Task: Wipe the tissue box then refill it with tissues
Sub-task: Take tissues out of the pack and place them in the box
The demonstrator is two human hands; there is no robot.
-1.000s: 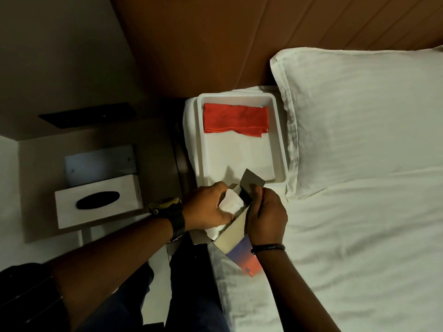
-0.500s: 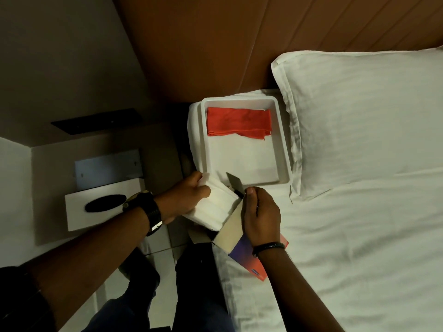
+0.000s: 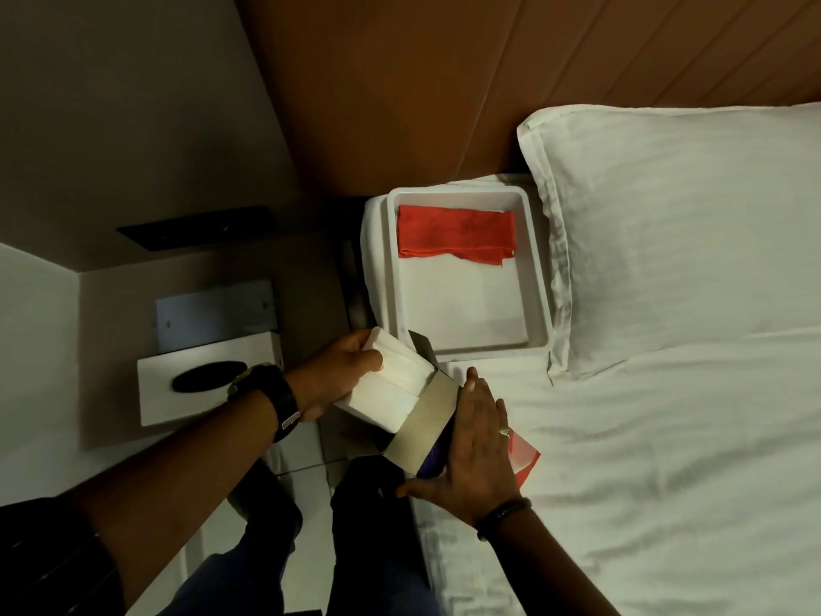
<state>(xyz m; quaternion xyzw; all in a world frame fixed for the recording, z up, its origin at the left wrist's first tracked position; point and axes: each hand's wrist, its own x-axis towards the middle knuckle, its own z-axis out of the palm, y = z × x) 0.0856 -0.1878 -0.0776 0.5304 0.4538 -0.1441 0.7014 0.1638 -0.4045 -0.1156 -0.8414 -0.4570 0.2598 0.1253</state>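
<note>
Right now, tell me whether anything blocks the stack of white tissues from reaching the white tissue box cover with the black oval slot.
Nothing visible does: the left hand holds the tissue stack just right of the cover.

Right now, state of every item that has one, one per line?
White stack of tissues: partly out of carton, gripped by left hand.
Cardboard tissue carton: end flaps open, lying on bed, pressed by flat right hand.
White tissue box with dark oval slot: on the nightstand, nothing showing at its slot.
Red folded cloth: lying in white tray.
</note>
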